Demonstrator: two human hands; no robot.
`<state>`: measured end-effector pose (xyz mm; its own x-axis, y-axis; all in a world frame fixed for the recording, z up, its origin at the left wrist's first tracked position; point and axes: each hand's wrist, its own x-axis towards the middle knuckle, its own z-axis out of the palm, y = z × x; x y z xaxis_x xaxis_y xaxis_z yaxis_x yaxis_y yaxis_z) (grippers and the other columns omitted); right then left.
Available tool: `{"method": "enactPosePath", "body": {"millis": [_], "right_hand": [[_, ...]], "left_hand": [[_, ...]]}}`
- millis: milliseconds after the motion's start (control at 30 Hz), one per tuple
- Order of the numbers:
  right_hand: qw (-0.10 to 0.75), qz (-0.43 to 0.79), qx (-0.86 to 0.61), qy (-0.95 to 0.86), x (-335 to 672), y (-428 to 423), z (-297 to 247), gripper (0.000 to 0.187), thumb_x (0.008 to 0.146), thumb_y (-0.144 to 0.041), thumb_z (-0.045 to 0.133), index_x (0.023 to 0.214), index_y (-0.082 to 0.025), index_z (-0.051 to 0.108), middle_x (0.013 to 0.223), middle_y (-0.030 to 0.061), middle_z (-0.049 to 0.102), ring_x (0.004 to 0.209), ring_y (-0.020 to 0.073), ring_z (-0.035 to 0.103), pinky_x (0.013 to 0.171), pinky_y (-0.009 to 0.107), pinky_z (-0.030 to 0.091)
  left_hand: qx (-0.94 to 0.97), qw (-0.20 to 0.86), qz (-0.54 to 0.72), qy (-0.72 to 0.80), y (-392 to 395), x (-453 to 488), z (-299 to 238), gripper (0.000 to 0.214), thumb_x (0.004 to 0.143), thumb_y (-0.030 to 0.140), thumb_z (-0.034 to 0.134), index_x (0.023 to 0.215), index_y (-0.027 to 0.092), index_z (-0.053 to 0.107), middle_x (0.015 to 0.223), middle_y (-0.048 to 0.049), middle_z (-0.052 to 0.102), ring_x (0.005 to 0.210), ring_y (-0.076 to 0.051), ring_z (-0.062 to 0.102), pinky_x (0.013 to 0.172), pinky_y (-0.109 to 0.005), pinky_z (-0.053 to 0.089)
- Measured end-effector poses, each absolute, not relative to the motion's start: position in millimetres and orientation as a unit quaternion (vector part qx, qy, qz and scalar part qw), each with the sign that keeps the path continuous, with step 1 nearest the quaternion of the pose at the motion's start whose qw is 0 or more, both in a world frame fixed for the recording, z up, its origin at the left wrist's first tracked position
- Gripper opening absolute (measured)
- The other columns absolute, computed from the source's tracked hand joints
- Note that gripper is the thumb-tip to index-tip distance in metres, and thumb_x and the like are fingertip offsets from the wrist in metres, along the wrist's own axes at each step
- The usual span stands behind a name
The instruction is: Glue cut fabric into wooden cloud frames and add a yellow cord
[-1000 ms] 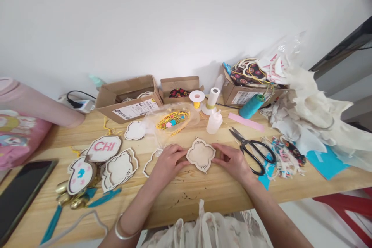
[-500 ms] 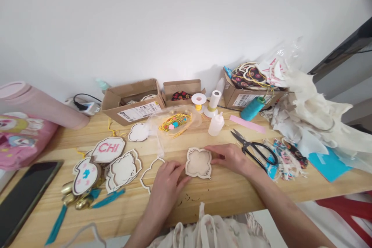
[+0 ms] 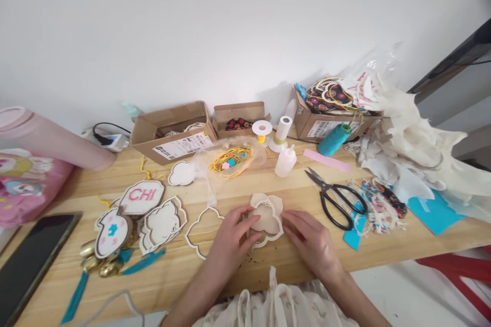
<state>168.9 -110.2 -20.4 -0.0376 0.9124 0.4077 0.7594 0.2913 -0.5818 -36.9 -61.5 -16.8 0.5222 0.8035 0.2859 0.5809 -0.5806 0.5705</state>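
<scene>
On the table in front of me lies a small pale wooden frame (image 3: 275, 238) with a lobed outline. A cream lobed piece (image 3: 273, 200) shows under it and juts out past its far edge, so the two are not lined up. My left hand (image 3: 235, 235) holds the frame's left side, with fingertips reaching over the rim. At the right side, my right hand (image 3: 310, 240) grips the edge between bent fingers and thumb. A larger thin outline frame (image 3: 191, 248) lies just left of my left hand, partly covered by it.
Black-handled scissors (image 3: 335, 199) lie right of my hands, near fabric scraps (image 3: 379, 204). Beyond stand a glue bottle (image 3: 286, 162), thread spools (image 3: 262, 130) and cardboard boxes (image 3: 180, 145). Finished pendants (image 3: 141, 195) and a phone (image 3: 36, 260) lie at left.
The frame has shifted and turned against the cream piece, which now sticks out at the far side. My left hand has moved onto the frame; my right hand has come down along its right edge.
</scene>
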Motion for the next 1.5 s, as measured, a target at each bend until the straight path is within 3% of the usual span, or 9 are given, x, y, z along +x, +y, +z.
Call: {"method": "enactPosePath", "body": {"millis": [67,200,300,433,667,767,900,1267,1500], "right_hand": [[0.370,0.098,-0.588,-0.713,169.9,-109.6,-18.5,0.027,0.080,-0.015,0.050,0.105,-0.019,0.059,0.102,0.0089,0.065,0.094,0.0187,0.061,0.081,0.032,0.052],[0.313,0.116,-0.569,-0.752,165.8,-113.1,-9.1,0.043,0.073,-0.022,0.059,0.116,-0.016,0.053,0.114,0.0128,0.059,0.104,0.0245,0.055,0.086,0.041,0.051],[0.282,0.097,-0.570,-0.766,160.3,-117.8,-10.0,0.055,0.068,-0.030,0.067,0.119,-0.015,0.051,0.117,0.0152,0.058,0.104,0.0291,0.055,0.085,0.047,0.050],[0.285,0.110,-0.546,-0.780,168.8,-110.7,-19.8,0.051,0.071,-0.028,0.067,0.118,-0.017,0.051,0.112,0.0118,0.063,0.102,0.0246,0.056,0.086,0.041,0.050],[0.289,0.128,-0.434,-0.844,195.3,-82.0,-18.5,0.036,0.079,-0.033,0.058,0.111,-0.017,0.056,0.099,0.0102,0.068,0.086,0.0201,0.063,0.074,0.034,0.053],[0.305,0.144,-0.438,-0.833,193.5,-86.0,-18.1,0.038,0.080,-0.031,0.058,0.114,-0.016,0.055,0.103,0.0116,0.066,0.093,0.0200,0.061,0.079,0.035,0.052],[0.312,0.183,-0.451,-0.816,191.8,-95.5,-18.1,0.046,0.077,-0.029,0.061,0.121,-0.017,0.051,0.112,0.0129,0.062,0.104,0.0208,0.057,0.086,0.037,0.050],[0.371,0.189,-0.527,-0.741,186.0,-96.1,-11.9,0.035,0.077,-0.028,0.061,0.111,-0.022,0.058,0.102,0.0080,0.067,0.091,0.0197,0.064,0.080,0.033,0.054],[0.357,0.057,-0.597,-0.716,156.4,-117.2,-14.0,0.022,0.080,-0.023,0.055,0.102,-0.019,0.059,0.097,0.0102,0.069,0.085,0.0230,0.065,0.078,0.041,0.054]], "left_hand": [[0.841,0.182,0.263,0.437,-64.8,-41.8,-15.6,0.038,0.080,0.032,0.054,0.117,0.026,0.052,0.121,-0.0096,0.051,0.110,-0.022,0.051,0.087,-0.040,0.046],[0.864,0.175,0.164,0.443,-66.9,-53.1,-18.9,0.080,0.069,0.051,0.060,0.137,0.023,0.027,0.140,-0.0144,0.033,0.128,-0.030,0.031,0.099,-0.048,0.034],[0.888,0.172,0.120,0.408,-70.4,-54.6,-23.9,0.090,0.068,0.053,0.060,0.140,0.021,0.016,0.140,-0.0155,0.035,0.130,-0.030,0.028,0.103,-0.052,0.027],[0.897,0.144,0.124,0.400,-80.5,-52.0,-27.1,0.079,0.075,0.045,0.057,0.139,0.020,0.018,0.135,-0.0149,0.043,0.126,-0.028,0.036,0.101,-0.053,0.029],[0.893,0.098,0.158,0.409,-87.5,-51.0,-24.9,0.045,0.084,0.029,0.048,0.127,0.020,0.038,0.118,-0.0093,0.059,0.111,-0.020,0.052,0.101,-0.048,0.032],[0.891,0.078,0.181,0.409,-85.0,-47.9,-23.6,0.037,0.085,0.027,0.047,0.121,0.020,0.045,0.110,-0.0074,0.064,0.104,-0.019,0.057,0.099,-0.047,0.036],[0.897,0.063,0.204,0.386,-80.6,-46.3,-22.2,0.034,0.085,0.025,0.047,0.119,0.018,0.047,0.107,-0.0065,0.066,0.101,-0.019,0.059,0.096,-0.045,0.040],[0.906,0.141,0.192,0.350,-42.6,-48.1,-6.9,0.035,0.086,0.028,0.045,0.120,0.021,0.049,0.116,-0.0083,0.061,0.113,-0.019,0.052,0.099,-0.045,0.036],[0.913,0.261,0.096,0.300,-5.4,-46.3,4.9,0.036,0.084,0.030,0.047,0.120,0.022,0.050,0.119,-0.0068,0.059,0.109,-0.016,0.054,0.098,-0.039,0.038]]}}
